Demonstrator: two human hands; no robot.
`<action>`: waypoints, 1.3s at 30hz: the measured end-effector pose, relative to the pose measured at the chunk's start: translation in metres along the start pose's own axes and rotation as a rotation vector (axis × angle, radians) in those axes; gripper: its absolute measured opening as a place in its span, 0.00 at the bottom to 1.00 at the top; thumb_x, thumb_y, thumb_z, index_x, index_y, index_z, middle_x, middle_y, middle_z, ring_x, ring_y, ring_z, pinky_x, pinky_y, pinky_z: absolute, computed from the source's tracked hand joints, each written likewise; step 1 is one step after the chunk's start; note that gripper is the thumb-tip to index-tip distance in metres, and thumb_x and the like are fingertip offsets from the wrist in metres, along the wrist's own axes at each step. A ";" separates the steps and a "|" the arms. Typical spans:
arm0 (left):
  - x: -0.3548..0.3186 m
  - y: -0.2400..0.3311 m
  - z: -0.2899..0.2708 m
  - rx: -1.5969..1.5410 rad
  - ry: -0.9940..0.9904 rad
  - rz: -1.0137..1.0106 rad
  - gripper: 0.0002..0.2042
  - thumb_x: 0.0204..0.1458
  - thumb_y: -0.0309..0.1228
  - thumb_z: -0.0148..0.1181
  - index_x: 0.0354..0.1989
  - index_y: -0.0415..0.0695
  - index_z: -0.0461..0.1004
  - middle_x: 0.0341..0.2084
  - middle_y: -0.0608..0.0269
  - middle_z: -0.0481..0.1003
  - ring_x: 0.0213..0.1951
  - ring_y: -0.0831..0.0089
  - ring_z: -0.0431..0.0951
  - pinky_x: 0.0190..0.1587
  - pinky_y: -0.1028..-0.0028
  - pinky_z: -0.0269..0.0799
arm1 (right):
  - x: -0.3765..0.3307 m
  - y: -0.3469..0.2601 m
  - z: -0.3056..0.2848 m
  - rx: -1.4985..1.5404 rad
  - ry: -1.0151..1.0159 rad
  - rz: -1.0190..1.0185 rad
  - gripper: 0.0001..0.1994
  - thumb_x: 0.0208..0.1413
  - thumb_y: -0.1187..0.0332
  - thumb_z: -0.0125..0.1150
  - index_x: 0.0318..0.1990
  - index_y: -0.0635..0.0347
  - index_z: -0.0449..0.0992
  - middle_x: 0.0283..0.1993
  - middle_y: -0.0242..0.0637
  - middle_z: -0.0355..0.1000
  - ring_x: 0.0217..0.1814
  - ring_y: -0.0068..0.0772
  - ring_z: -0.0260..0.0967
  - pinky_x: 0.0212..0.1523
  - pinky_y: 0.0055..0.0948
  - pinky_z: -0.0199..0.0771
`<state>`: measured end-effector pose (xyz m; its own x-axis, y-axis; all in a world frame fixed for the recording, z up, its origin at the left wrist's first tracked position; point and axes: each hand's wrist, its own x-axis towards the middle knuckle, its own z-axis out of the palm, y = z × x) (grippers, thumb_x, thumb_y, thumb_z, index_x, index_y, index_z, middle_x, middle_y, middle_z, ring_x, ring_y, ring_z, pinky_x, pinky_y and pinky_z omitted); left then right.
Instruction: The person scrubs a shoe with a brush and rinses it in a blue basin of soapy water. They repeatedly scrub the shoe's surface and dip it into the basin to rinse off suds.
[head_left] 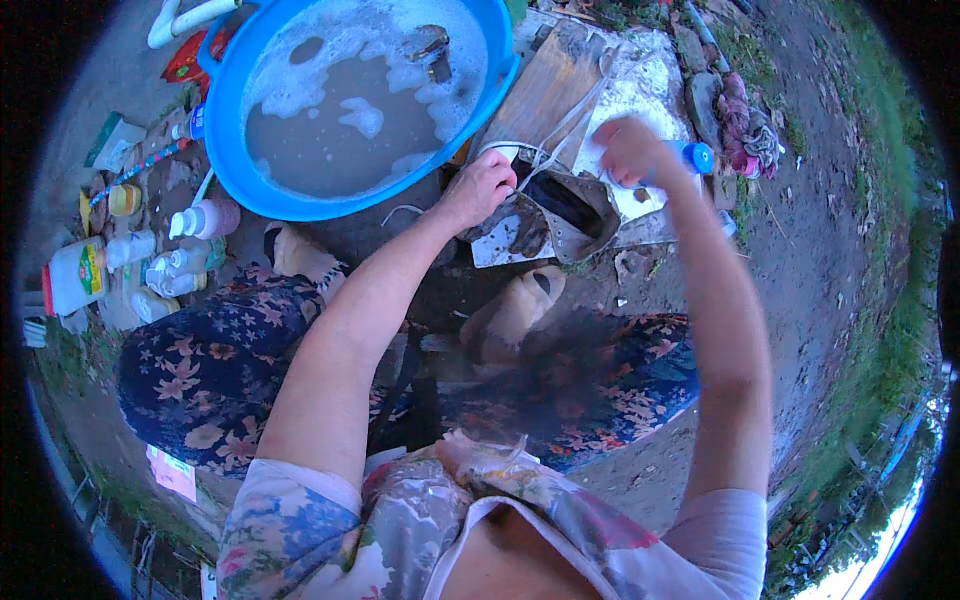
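Note:
A dirty lace-up shoe [583,222] with a dark opening lies on a white board in front of me. My left hand [482,190] is closed at its left end, fingers pinched on the shoe's edge beside the laces. A pale shoelace [540,155] loops loosely from the shoe up over a wooden board [552,85]. My right hand [632,152] is raised above the white board, right of the lace. It is blurred by motion, with its fingers curled in; what they hold, if anything, is hidden.
A large blue tub [232,165] of murky, foamy water stands at far left, a dark object [432,50] in it. Several bottles [205,218] stand left of it. A blue-capped bottle [697,158] lies beyond my right wrist. Crumpled purplish cloth [735,115] lies farther right.

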<state>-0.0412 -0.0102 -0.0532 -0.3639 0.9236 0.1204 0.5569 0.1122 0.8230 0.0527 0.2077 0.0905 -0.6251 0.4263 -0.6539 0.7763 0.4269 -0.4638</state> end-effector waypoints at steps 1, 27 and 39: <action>-0.001 0.000 0.000 0.003 -0.004 -0.010 0.03 0.43 0.22 0.56 0.27 0.40 0.70 0.34 0.57 0.66 0.41 0.60 0.70 0.44 0.66 0.67 | 0.008 0.009 0.034 0.032 -0.215 0.046 0.13 0.48 0.69 0.52 0.41 0.62 0.74 0.25 0.40 0.74 0.23 0.31 0.74 0.19 0.27 0.74; 0.006 0.001 -0.004 -0.001 -0.037 0.016 0.03 0.43 0.24 0.58 0.26 0.40 0.71 0.31 0.58 0.66 0.39 0.61 0.70 0.43 0.67 0.66 | 0.000 0.034 0.006 0.250 0.233 0.043 0.12 0.47 0.73 0.56 0.41 0.66 0.72 0.23 0.41 0.74 0.19 0.30 0.73 0.18 0.27 0.72; 0.008 -0.002 -0.004 -0.011 -0.066 -0.008 0.04 0.43 0.24 0.59 0.27 0.41 0.72 0.33 0.57 0.67 0.41 0.61 0.70 0.44 0.67 0.66 | 0.051 0.052 0.110 0.405 0.568 0.038 0.14 0.49 0.60 0.56 0.31 0.65 0.75 0.24 0.39 0.72 0.25 0.32 0.70 0.26 0.29 0.68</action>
<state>-0.0483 -0.0043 -0.0515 -0.3184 0.9448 0.0773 0.5461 0.1162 0.8296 0.0699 0.1634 -0.0327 -0.4568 0.8331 -0.3119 0.6992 0.1195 -0.7049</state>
